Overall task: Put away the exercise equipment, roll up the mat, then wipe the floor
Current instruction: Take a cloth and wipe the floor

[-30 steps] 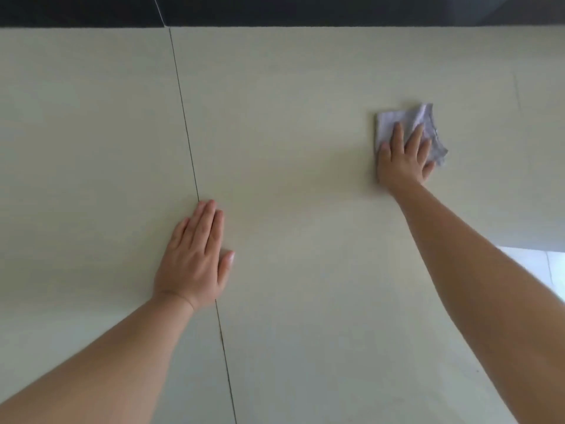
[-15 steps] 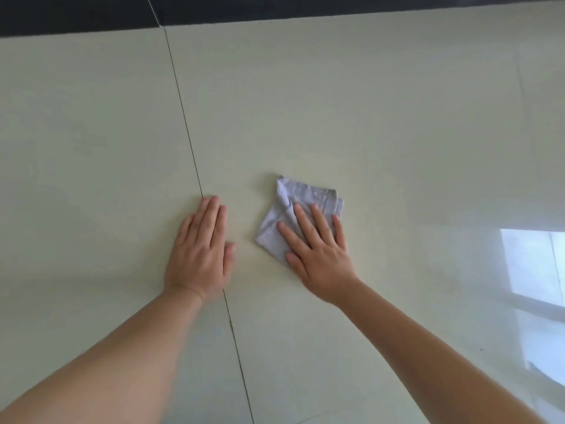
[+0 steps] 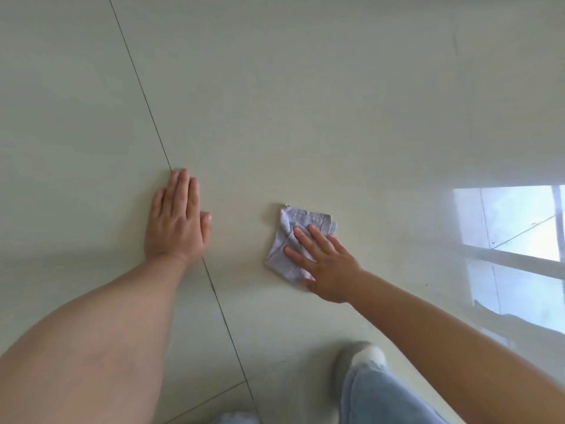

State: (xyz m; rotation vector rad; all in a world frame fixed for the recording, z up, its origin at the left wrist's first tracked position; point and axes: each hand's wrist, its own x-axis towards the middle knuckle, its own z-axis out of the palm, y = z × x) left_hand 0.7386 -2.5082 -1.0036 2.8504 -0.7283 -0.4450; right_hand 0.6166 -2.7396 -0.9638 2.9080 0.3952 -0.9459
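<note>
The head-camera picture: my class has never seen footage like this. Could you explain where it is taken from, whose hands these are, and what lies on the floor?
The camera sits on a person's head and looks forward and down, so you see their own two arms. There is no machine. The left hand rests flat on the pale tiled floor, over a dark joint line between tiles. The right hand presses a small folded grey cloth to the floor with straight fingers; there is no curled grip around it. Below, a knee in light jeans and a pale shoe tip show. At right, the glossy tile reflects a window.
</note>
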